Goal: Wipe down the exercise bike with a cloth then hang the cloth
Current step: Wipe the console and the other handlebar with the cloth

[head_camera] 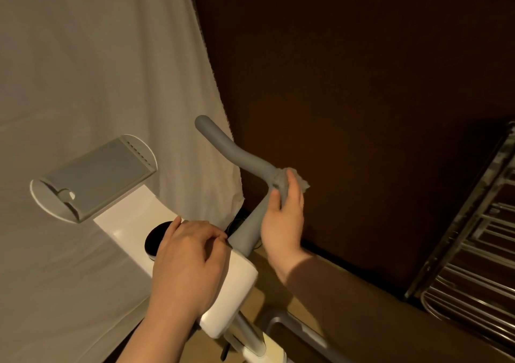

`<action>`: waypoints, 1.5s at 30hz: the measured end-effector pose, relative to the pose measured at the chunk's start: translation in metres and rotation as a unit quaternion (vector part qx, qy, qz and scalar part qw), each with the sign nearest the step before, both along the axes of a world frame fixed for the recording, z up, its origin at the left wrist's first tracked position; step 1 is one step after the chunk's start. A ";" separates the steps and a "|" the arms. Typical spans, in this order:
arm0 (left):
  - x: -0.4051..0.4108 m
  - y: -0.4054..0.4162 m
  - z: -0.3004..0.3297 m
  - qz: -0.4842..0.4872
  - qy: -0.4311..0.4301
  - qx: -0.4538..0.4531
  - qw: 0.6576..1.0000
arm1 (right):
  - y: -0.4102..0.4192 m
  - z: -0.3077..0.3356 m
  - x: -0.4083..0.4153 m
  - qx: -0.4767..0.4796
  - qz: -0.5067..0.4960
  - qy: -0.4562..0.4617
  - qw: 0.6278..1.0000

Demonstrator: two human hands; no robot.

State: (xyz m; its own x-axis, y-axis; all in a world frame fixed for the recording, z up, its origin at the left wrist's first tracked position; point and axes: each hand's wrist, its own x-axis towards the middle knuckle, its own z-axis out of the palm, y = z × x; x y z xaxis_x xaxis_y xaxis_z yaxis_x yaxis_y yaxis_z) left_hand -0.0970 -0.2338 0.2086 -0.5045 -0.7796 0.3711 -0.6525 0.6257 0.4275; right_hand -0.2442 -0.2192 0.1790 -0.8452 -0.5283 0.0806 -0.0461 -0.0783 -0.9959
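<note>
The exercise bike's white console body [131,217] runs from centre left down to the bottom middle, with a grey tablet holder [94,178] at its top and a black round dial [154,240] partly hidden. A grey handlebar [223,145] bends up and away to the right. My right hand [284,215] grips the handlebar at its bend, with a grey cloth [301,180] wrapped around the bar under the fingers. My left hand [186,265] rests on the white console top, fingers loosely bent over its edge by the handlebar base.
A pale curtain [97,56] hangs behind the bike on the left. A dark brown wall [362,84] fills the right. A metal drying rack [479,251] with several rails stands at the right edge. The bike's chrome post [248,334] shows below.
</note>
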 end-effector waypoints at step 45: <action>-0.055 -0.027 0.013 -0.037 -0.129 0.139 0.981 | -0.034 0.009 -0.048 0.056 0.114 0.324 0.938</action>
